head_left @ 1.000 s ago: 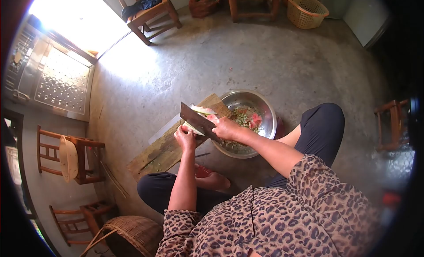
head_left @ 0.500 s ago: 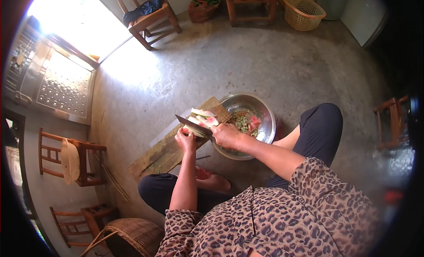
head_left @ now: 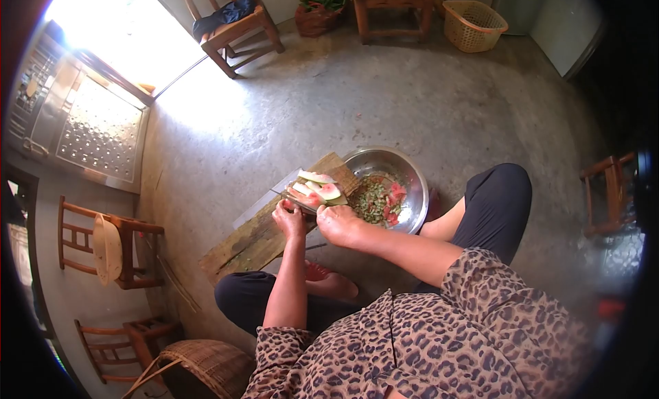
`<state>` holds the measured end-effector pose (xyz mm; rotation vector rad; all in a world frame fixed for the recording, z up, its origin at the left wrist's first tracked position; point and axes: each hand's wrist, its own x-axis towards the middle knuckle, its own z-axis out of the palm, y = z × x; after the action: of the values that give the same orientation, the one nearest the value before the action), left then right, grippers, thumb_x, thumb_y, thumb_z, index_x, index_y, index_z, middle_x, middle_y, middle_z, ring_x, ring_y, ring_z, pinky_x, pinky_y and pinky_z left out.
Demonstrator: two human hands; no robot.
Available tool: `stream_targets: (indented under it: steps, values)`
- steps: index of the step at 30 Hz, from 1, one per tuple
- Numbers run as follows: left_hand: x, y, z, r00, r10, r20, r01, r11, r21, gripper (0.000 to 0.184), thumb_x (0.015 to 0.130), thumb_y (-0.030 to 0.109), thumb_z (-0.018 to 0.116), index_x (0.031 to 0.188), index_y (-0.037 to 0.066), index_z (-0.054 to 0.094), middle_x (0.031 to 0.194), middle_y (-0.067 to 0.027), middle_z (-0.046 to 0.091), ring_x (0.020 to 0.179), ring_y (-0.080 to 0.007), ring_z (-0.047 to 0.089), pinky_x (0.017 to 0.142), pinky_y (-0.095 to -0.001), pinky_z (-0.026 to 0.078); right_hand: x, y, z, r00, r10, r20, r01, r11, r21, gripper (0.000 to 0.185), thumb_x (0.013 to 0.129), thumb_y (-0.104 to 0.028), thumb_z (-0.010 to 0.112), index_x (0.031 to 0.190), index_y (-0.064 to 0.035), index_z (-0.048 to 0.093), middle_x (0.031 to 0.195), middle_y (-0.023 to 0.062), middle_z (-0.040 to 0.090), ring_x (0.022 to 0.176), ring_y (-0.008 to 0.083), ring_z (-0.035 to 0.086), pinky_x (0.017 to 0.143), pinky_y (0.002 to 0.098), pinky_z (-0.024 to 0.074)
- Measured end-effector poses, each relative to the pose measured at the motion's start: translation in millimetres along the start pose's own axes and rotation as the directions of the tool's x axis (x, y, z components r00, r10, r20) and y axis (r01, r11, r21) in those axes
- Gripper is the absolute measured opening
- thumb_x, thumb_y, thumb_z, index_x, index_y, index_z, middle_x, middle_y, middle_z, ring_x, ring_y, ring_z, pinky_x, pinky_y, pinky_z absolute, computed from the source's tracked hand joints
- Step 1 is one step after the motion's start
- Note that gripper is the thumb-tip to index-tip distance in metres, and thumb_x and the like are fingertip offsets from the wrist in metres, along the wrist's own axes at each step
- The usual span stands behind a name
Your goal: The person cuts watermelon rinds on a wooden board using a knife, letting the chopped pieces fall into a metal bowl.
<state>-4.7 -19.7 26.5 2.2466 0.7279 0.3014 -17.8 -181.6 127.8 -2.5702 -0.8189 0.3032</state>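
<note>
Two bare hands meet over the work in my head view. The right hand (head_left: pixel 338 225) is closed in a fist on a knife (head_left: pixel 303 207), whose blade shows to me almost edge-on as a thin dark line pointing far left. The left hand (head_left: pixel 289 219) has its fingers curled in at the near left of the watermelon rind pieces (head_left: pixel 321 186); I cannot tell whether they pinch one or only rest there.

Those pieces lie heaped toward the far right end of a worn wooden board (head_left: pixel 244 242), which slants from near left to far right, its surface stained and grooved. That end overlaps the left edge of a metal basin (head_left: pixel 414 183), where chopped green and red bits (head_left: pixel 376 201) sit.

Outward from there I have a wide stretch of grey concrete floor (head_left: pixel 439 100), on the far side and to the right. My knees limit the near side. At the far edge stand a chair with a dark cloth (head_left: pixel 237 25), a red bag of greens (head_left: pixel 320 13), a wooden stool (head_left: pixel 391 1) and a yellow basket (head_left: pixel 473 25). Along the left are a chair with a round pale thing on it (head_left: pixel 130 241) and, nearer, a wicker basket (head_left: pixel 213 361).
</note>
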Motion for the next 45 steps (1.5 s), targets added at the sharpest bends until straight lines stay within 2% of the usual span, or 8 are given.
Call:
stream_targets:
  steps: [4, 7, 9, 12, 14, 25, 33, 45]
  values:
    - [1, 0, 1, 0.999, -0.031, 0.018, 0.031, 1.000, 0.005, 0.041, 0.070, 0.010, 0.066, 0.107, 0.001, 0.052, 0.102, -0.0182, 0.051, 0.097, -0.0325, 0.048, 0.086, -0.0384, 0.040, 13, -16, -8, 0.999, -0.019, 0.038, 0.022, 0.996, -0.083, 0.023, 0.077, -0.008, 0.046, 0.088, 0.0102, 0.054, 0.074, 0.0199, 0.063, 0.069, 0.0299, 0.065, 0.058, 0.0383, 0.0519]
    - [-1, 3, -1, 1.000, -0.019, -0.013, 0.020, 1.000, 0.015, 0.040, 0.069, 0.010, 0.067, 0.106, 0.002, 0.054, 0.101, -0.0180, 0.051, 0.096, -0.0319, 0.050, 0.086, -0.0385, 0.041, 13, -27, -44, 0.969, 0.071, 0.236, -0.060, 0.997, -0.053, 0.035, 0.080, -0.010, 0.044, 0.109, 0.0060, 0.057, 0.107, 0.0215, 0.059, 0.111, 0.0285, 0.050, 0.097, 0.0372, 0.0361]
    - [1, -6, 1, 1.000, 0.000, -0.027, -0.001, 0.999, -0.039, 0.040, 0.068, 0.010, 0.068, 0.106, 0.002, 0.054, 0.099, -0.0174, 0.052, 0.094, -0.0306, 0.051, 0.083, -0.0381, 0.043, 5, -21, -53, 0.985, 0.108, 0.133, -0.134, 0.968, 0.210, 0.040, 0.081, -0.010, 0.042, 0.117, 0.0054, 0.050, 0.110, 0.0218, 0.057, 0.116, 0.0301, 0.044, 0.102, 0.0376, 0.0280]
    - [10, -23, 13, 0.998, -0.057, 0.012, 0.058, 0.988, -0.140, 0.041, 0.070, 0.003, 0.065, 0.108, -0.001, 0.052, 0.096, -0.0156, 0.054, 0.084, -0.0241, 0.058, 0.069, -0.0336, 0.051, -1, 3, -11, 0.927, 0.035, -0.373, 0.034, 0.984, 0.177, 0.028, 0.080, -0.010, 0.041, 0.102, 0.0043, 0.051, 0.090, 0.0244, 0.059, 0.091, 0.0363, 0.055, 0.082, 0.0452, 0.0395]
    - [23, -50, 29, 0.997, -0.064, 0.035, 0.070, 0.976, -0.204, 0.043, 0.072, -0.004, 0.061, 0.112, -0.002, 0.048, 0.094, -0.0139, 0.056, 0.077, -0.0202, 0.061, 0.057, -0.0291, 0.056, -9, 7, -9, 0.990, 0.125, -0.061, -0.105, 0.959, 0.263, 0.017, 0.079, -0.009, 0.041, 0.090, 0.0018, 0.050, 0.074, 0.0251, 0.061, 0.072, 0.0386, 0.062, 0.065, 0.0484, 0.0483]
    - [25, -44, 23, 0.979, -0.171, 0.109, 0.202, 0.861, -0.467, 0.025, 0.080, 0.012, 0.056, 0.102, 0.001, 0.056, 0.090, -0.0116, 0.061, 0.075, -0.0192, 0.061, 0.064, -0.0318, 0.050, -52, -15, -22, 0.999, 0.033, -0.028, -0.030, 0.994, 0.104, 0.014, 0.076, -0.005, 0.046, 0.087, 0.0026, 0.049, 0.068, 0.0192, 0.062, 0.066, 0.0322, 0.064, 0.059, 0.0411, 0.0519]
    - [26, -30, 18, 0.823, -0.367, 0.433, 0.529, 0.219, -0.820, 0.030, 0.087, 0.032, 0.042, 0.096, 0.006, 0.054, 0.092, -0.0076, 0.058, 0.081, -0.0231, 0.059, 0.075, -0.0390, 0.049, -51, -15, -10, 0.998, -0.005, -0.070, 0.010, 0.997, 0.071, 0.017, 0.077, -0.005, 0.044, 0.090, 0.0039, 0.048, 0.071, 0.0213, 0.062, 0.068, 0.0329, 0.064, 0.058, 0.0423, 0.0511]
    - [3, 22, -9, 0.811, -0.394, 0.434, 0.533, 0.191, -0.824, 0.030, 0.087, 0.032, 0.042, 0.092, 0.005, 0.056, 0.091, -0.0078, 0.059, 0.079, -0.0220, 0.060, 0.071, -0.0361, 0.049, -47, -14, -3, 0.998, 0.047, -0.044, -0.045, 0.998, 0.051, 0.015, 0.077, -0.007, 0.045, 0.088, 0.0026, 0.049, 0.071, 0.0202, 0.062, 0.069, 0.0316, 0.064, 0.059, 0.0409, 0.0517]
